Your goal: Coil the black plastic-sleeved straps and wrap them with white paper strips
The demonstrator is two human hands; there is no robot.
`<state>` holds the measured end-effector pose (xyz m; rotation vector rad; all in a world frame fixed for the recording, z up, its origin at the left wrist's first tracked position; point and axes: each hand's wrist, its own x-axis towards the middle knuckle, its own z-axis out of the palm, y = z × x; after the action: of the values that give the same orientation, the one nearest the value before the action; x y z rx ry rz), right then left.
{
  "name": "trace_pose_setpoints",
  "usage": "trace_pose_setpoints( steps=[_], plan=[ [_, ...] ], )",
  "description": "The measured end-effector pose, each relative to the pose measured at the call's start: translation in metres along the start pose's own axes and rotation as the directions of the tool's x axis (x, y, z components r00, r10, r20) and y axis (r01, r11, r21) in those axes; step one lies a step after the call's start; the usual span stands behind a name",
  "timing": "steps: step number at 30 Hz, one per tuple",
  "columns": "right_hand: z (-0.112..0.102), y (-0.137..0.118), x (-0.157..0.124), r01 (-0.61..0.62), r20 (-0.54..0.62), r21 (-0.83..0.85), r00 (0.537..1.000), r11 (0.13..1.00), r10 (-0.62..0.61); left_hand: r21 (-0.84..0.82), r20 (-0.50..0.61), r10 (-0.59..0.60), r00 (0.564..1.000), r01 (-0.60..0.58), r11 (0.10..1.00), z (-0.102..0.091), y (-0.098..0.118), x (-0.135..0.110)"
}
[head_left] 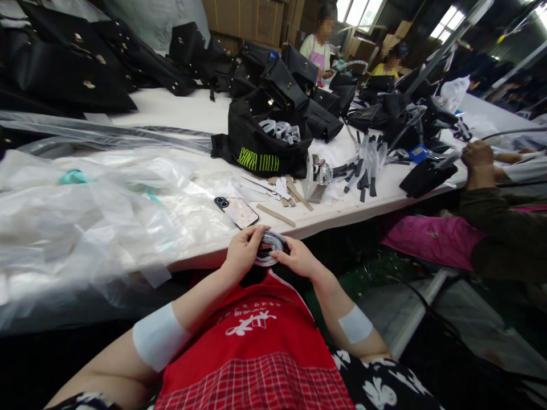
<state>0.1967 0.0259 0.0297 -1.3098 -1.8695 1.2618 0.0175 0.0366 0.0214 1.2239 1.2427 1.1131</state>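
A coiled strap in clear plastic wrap (270,241) is held between my two hands, just off the table's front edge. My left hand (248,245) grips the coil's left side, fingers bent over its top. On the right side, my right hand (298,257) pinches it with the thumb lying across the front. Just beyond my left hand lies a phone (240,212) with a patterned pale back. Farther back sits a black cloth bag with yellow-green lettering (260,145), holding several similar wrapped coils (280,131).
Crumpled clear plastic bags (98,216) cover the table's left side. Black handbags (277,80) pile up along the back. Wrapped straps (367,159) and card strips (276,215) lie right of centre. At right, a co-worker's hand (477,156) holds a black item (427,175).
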Motion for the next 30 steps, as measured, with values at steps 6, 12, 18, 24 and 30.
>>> trace_pose_setpoints(
  steps=[6, 12, 18, 24, 30],
  plan=[
    [-0.006, 0.01, 0.0, -0.075, 0.308, -0.053, 0.947, 0.996, 0.087, 0.148, 0.386, -0.021, 0.922, -0.04, 0.988, -0.012, -0.006, -0.009],
    [0.004, 0.009, 0.004, -0.014, 0.471, -0.228, 0.874, 0.973, 0.123, 0.243, 0.42, -0.019, 0.907, -0.092, 0.966, -0.01, -0.017, -0.035],
    [-0.017, 0.01, 0.04, -0.035, 0.055, -0.403, 0.997, 0.915, 0.062, 0.092, 0.219, -0.202, 0.955, 0.186, 0.978, -0.01, -0.046, -0.056],
    [-0.019, 0.052, 0.086, -0.143, -0.299, -0.736, 0.946, 0.661, -0.129, 0.025, 0.187, -0.354, 0.916, 0.356, 0.934, -0.019, -0.053, -0.064],
    [-0.012, 0.047, 0.076, -0.094, -0.368, -0.682, 0.901, 0.725, -0.229, 0.032, 0.195, -0.38, 0.904, 0.381, 0.924, -0.025, -0.046, -0.068]
  ],
)
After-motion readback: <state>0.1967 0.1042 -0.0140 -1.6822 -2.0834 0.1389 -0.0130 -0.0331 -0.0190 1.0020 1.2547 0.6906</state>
